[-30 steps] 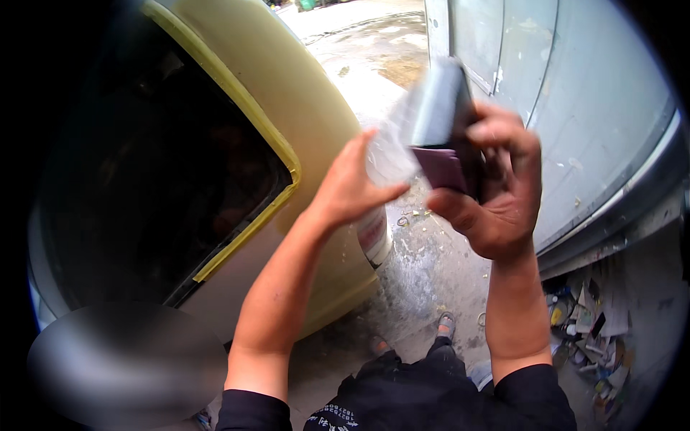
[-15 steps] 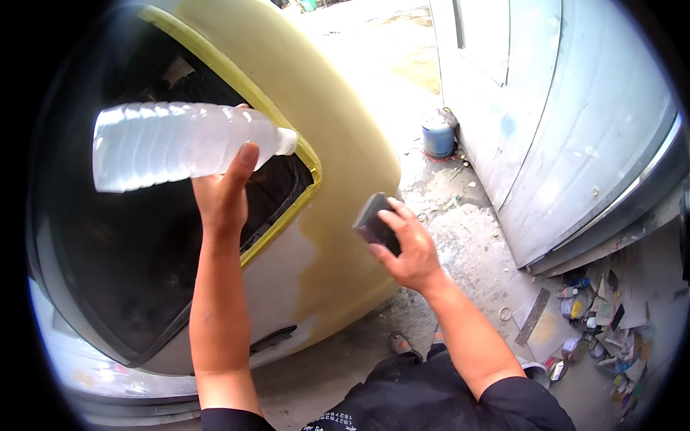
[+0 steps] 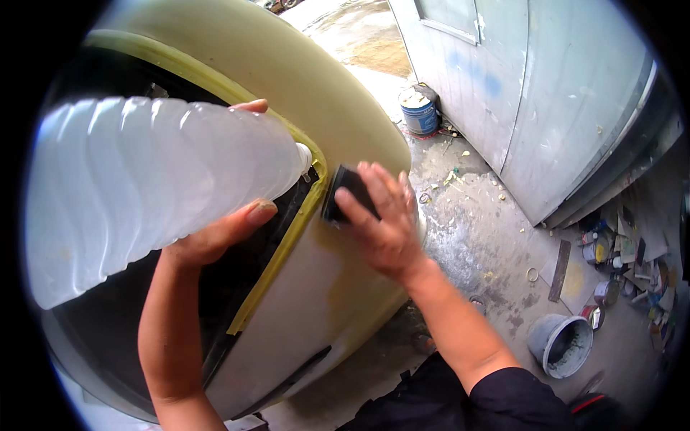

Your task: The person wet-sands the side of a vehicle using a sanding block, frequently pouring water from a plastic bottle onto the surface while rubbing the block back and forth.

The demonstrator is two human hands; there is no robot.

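Left hand (image 3: 215, 233) clasps translucent ribbed plastic bottle (image 3: 158, 187); right hand (image 3: 388, 228) pinches black rectangular block (image 3: 346, 179) at cream-yellow car panel (image 3: 345, 104); wet rubbing seems underway; next stroke calls for even contact.

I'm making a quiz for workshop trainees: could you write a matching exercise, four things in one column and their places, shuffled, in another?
Things:
1. plastic bottle
2. dark block
3. yellow tape
4. grey bucket

Places:
A. along the edge of the dark window
B. on the floor
C. in the right hand
D. in the left hand

Pairs: 1-D, 2-C, 3-A, 4-B
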